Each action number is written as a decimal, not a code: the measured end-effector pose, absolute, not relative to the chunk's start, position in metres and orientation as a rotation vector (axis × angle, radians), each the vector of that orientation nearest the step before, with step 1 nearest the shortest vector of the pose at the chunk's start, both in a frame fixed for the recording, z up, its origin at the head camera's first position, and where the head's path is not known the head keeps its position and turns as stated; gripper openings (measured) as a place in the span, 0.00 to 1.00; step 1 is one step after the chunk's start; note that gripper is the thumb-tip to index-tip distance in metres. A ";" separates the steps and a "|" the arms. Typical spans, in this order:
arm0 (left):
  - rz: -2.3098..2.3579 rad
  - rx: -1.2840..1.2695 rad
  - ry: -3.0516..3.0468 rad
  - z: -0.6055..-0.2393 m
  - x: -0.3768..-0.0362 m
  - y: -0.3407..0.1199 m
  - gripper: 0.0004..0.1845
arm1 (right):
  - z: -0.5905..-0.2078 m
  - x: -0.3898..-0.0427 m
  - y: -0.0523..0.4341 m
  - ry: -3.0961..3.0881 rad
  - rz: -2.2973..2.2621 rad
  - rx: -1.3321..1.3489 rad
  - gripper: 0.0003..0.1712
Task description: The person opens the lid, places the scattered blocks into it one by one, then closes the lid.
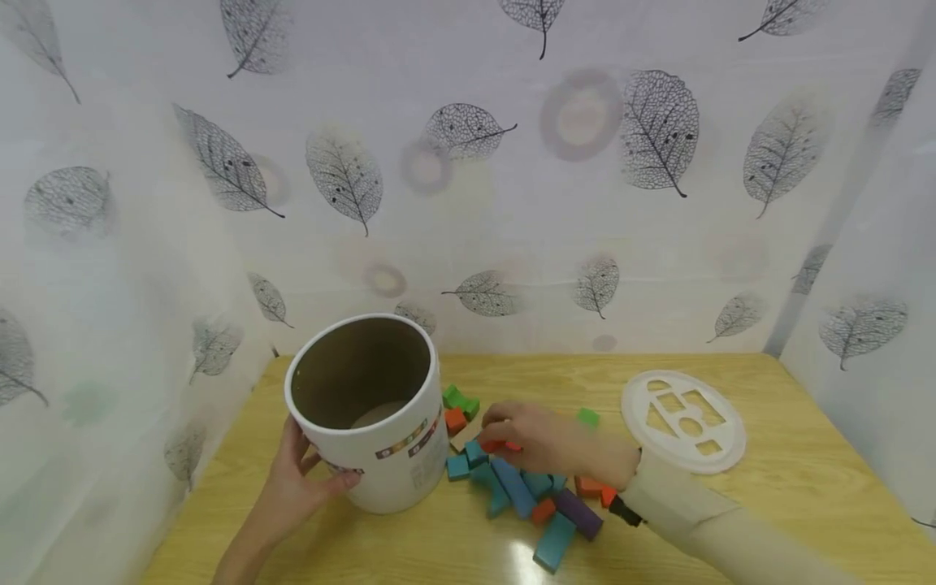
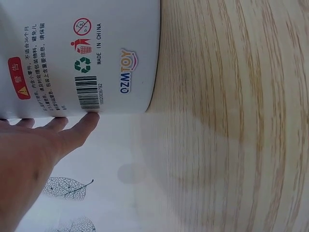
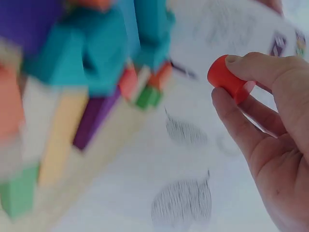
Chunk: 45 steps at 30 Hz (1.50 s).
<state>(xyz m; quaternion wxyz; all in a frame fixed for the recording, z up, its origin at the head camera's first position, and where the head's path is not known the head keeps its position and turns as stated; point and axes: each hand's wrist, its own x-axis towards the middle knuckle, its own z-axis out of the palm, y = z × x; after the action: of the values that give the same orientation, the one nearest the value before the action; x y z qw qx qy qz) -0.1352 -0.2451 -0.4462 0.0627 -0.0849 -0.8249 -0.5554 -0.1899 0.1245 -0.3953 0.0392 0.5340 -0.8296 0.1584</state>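
Observation:
A tall white bucket with printed labels stands at the left of the table, its mouth uncovered. My left hand holds its left side, thumb on the front wall and fingers along the outside. In the left wrist view those fingers lie against the wall beside a barcode. Above a heap of wooden blocks, my right hand pinches a red cylinder block between thumb and fingers. Under and around that hand lie a long blue block, a purple block, a teal block and a green arched block.
A round white lid with shaped cutouts lies flat at the right. A green block sits between it and the heap. Leaf-patterned sheeting hangs behind and beside the wood-grain table.

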 end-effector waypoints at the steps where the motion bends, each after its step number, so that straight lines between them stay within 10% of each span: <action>1: -1.679 -0.253 -2.497 -0.446 -0.135 -0.246 0.68 | -0.390 -0.194 0.129 -2.521 0.496 1.621 0.10; 19: -1.689 -0.251 -2.508 -0.447 -0.136 -0.246 0.67 | -0.353 -0.230 0.169 -2.341 0.520 1.464 0.15; 45: -1.687 -0.246 -2.490 -0.447 -0.136 -0.245 0.67 | -0.298 -0.255 0.076 -2.092 0.815 1.612 0.15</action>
<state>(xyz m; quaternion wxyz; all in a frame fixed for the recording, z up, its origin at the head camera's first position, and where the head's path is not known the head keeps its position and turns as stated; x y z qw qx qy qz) -0.1359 -0.2455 -0.4466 0.0617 -0.0812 -0.8236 -0.5580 -0.2549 0.0759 -0.2981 0.1876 0.5730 -0.7433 0.2898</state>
